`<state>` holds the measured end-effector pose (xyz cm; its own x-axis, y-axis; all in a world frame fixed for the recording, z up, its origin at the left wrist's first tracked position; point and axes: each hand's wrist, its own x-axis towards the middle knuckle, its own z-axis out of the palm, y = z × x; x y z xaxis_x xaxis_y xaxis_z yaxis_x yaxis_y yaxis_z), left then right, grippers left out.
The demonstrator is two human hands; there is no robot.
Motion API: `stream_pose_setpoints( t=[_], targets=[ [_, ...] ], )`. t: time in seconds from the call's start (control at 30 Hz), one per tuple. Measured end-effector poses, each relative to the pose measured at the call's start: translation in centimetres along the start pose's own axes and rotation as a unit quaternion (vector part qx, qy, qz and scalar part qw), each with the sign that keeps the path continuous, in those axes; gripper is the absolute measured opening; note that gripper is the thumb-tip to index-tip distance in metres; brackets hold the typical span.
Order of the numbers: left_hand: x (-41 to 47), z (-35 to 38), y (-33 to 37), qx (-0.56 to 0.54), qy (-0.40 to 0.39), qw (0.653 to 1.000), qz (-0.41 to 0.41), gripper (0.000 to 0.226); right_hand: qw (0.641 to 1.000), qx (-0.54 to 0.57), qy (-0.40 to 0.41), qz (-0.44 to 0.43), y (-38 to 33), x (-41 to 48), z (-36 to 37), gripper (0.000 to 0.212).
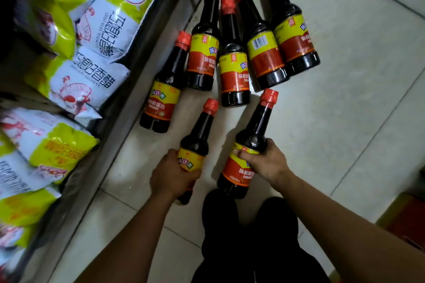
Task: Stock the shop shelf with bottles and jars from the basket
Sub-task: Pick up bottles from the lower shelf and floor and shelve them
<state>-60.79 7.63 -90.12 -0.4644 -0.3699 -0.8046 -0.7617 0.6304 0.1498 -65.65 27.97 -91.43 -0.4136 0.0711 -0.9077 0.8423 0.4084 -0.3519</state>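
A: So, stocking status?
B: Early: left hand (171, 173) curls round the left bottle (197, 135), right hand (264, 163) round the right bottle (253, 135), both low over the floor (345, 99). Five more bottles (232, 62) sit beside the shelf (147, 53).
A: Any shelved?
B: None visible, only pouches (96, 27) there. Basket not in view.

Bags (92, 76) lie on the shelf (115, 126). Right of the shelf, five bottles (234, 69) stand clustered on the floor (345, 99), one just beside the shelf's edge. In front of these, the left hand (172, 174) grips the shelf-side bottle (195, 135), and the right hand (264, 161) grips the outer bottle (250, 138).
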Motion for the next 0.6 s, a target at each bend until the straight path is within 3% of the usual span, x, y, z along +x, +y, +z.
stream_pose_setpoints(
  t=[0.23,0.6],
  targets=[
    [-9.7,-4.4,3.7,-0.147,0.024,0.989,0.013,0.044,0.999,0.006,-0.009,-0.052,-5.2,-9.8,-3.9,0.069],
    [-35.5,-23.1,12.2,-0.239,0.133,0.96,0.067,0.048,0.982,0.071,0.0,-0.176,-19.1,-38.0,-13.7,0.052]
  ],
)
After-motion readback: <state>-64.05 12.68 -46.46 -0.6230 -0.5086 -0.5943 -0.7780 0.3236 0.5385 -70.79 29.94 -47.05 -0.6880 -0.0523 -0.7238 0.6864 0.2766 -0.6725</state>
